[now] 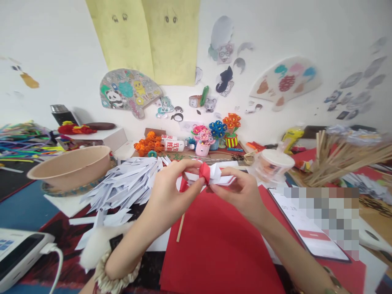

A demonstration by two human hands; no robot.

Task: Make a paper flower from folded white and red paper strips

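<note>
My left hand [171, 188] and my right hand [243, 190] meet above the desk, thumbs and fingertips pinching a small folded red and white paper piece [215, 174] from both sides. White flaps stick out of it to the left and right, and a red fold crosses its middle. Beneath my hands lies a stack of red paper sheets [217, 241]. A thin wooden stick [180, 228] rests along the stack's left edge, its upper end hidden behind my left hand. Left of my left hand is a heap of folded white paper pieces [125, 179].
A beige basin [72, 167] stands at the left, with a white device [23, 253] and cable in front. On the right are a phone [306, 224], a lidded tub [274, 161] and a bundle of wooden sticks [339, 157]. Small pots of craft flowers [217, 132] line the back.
</note>
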